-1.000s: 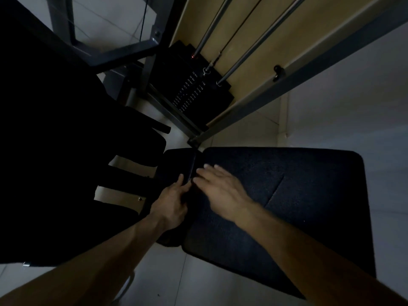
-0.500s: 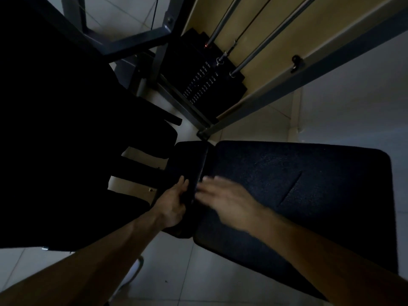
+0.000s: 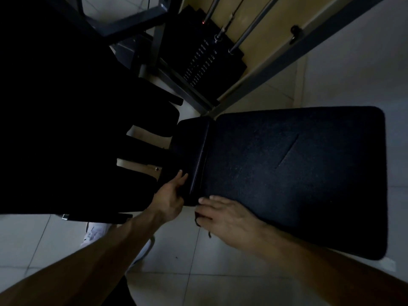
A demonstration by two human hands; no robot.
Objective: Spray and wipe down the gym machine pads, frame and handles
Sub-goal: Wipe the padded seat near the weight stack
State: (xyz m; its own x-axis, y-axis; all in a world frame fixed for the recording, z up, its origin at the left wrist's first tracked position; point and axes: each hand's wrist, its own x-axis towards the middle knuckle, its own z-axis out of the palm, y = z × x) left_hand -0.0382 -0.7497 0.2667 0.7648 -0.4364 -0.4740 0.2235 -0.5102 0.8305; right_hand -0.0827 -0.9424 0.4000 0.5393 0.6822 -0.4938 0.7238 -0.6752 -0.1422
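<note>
- My left hand [image 3: 170,195], fingers straight and together, touches the small pad [image 3: 189,140] at its near edge.
- My right hand [image 3: 223,215], fingers flat, presses the large pad [image 3: 298,173] at its near-left corner.

A pale tiled floor [image 3: 220,283] with thin grout lines is seen beneath the large black seat pad [image 3: 298,173]. Beyond the pad's far edge, the black weight stack [image 3: 209,62] and a grey frame bar [image 3: 276,71] are set down on the tiles. Left of the pad's near corner, a white shoe [image 3: 97,235] is planted.
</note>
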